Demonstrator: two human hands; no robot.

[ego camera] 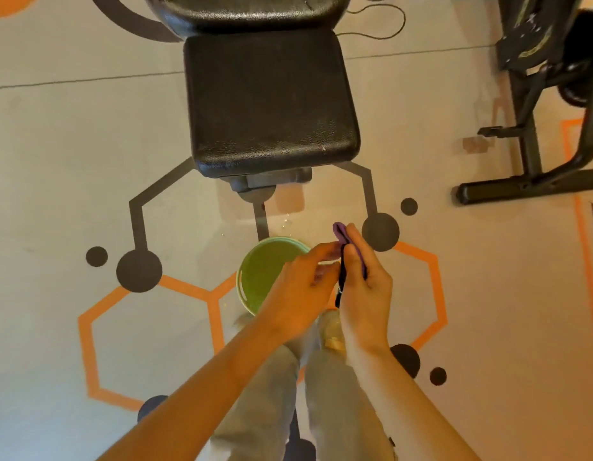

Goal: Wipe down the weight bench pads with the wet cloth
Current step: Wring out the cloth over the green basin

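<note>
The black seat pad (pixel 271 101) of the weight bench fills the upper middle of the head view, with the black back pad (pixel 241 10) beyond it at the top edge. Below the seat, my right hand (pixel 363 281) grips a folded purple cloth (pixel 342 235) that sticks out above its fingers. My left hand (pixel 301 291) meets it from the left, fingertips pinching the cloth's edge. Both hands hover over the right rim of a green bowl (pixel 258 277) that stands on the floor. The cloth is well short of the pads.
The floor is grey with orange hexagons and black dots. A black exercise machine frame (pixel 534 141) stands at the right. A thin cable (pixel 401 24) lies behind the bench. My legs in grey trousers (pixel 288 394) are below the hands.
</note>
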